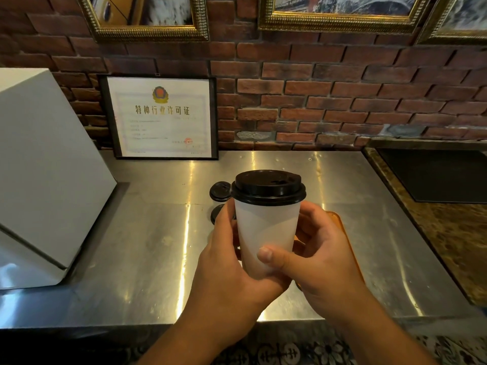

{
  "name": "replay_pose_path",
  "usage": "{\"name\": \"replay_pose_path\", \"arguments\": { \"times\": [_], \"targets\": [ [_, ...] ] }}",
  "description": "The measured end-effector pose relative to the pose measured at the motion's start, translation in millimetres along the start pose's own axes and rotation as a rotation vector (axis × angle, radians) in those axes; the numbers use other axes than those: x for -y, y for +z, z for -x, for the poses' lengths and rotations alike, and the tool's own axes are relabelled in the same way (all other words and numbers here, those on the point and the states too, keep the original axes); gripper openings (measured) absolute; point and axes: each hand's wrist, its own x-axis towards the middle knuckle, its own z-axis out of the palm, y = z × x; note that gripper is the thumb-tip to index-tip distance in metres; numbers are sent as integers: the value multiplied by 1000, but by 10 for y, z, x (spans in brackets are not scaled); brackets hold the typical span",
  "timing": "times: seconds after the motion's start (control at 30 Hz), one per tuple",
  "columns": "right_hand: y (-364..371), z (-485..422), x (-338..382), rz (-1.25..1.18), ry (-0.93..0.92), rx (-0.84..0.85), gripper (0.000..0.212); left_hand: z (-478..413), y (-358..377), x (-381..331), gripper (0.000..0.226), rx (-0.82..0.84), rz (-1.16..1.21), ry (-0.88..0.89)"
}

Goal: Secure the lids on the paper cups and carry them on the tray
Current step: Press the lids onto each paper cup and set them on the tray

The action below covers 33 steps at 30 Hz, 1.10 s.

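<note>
The left hand [226, 259] and right hand [324, 259] curl around the lidded paper cup [266, 227], hiding most of the orange tray [335, 217]; two far cups [220, 191] peek out; open steel counter [147, 233] lies left.

One wide-angle view, worn on the head, looks forward and down from the near edge of the steel counter [147, 233], facing the brick wall [342, 101] at its far side. The paper cup [266, 233] sits close to the lens, centre frame.
</note>
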Motion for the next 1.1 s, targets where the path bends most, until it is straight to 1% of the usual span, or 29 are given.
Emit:
{"name": "replay_pose_path", "arguments": {
  "times": [0.13, 0.23, 0.37, 0.43, 0.63, 0.8, 0.97, 1.1],
  "targets": [
    [-8, 0, 5, -27, 40, 42, 82, -13, -11, 0, 114, 0, 28, 12],
    [-13, 9, 14, -19, 47, 51, 74, -11, -16, -16, 111, 5, 33, 16],
    [-7, 17, -4, 1, 49, 18, 77, -2, -16, -32, 112, 4, 12, 7],
    [-3, 14, -14, 4, 45, 14, 75, 1, -23, -35, 111, 8, 25, -2],
    [-17, -12, -37, -22, 79, 68, 76, -6, -33, -36, 107, -5, 34, 1],
    [-20, -16, -59, -16, 60, 46, 68, -9, -18, -28, 110, 6, 19, 16],
    [-25, -20, -73, -10, 49, 28, 71, -23, -12, -21, 106, -5, 16, 5],
    [-36, -33, -35, -60, 84, 68, 76, -43, -10, -33, 105, -15, 16, 6]
  ]
}}
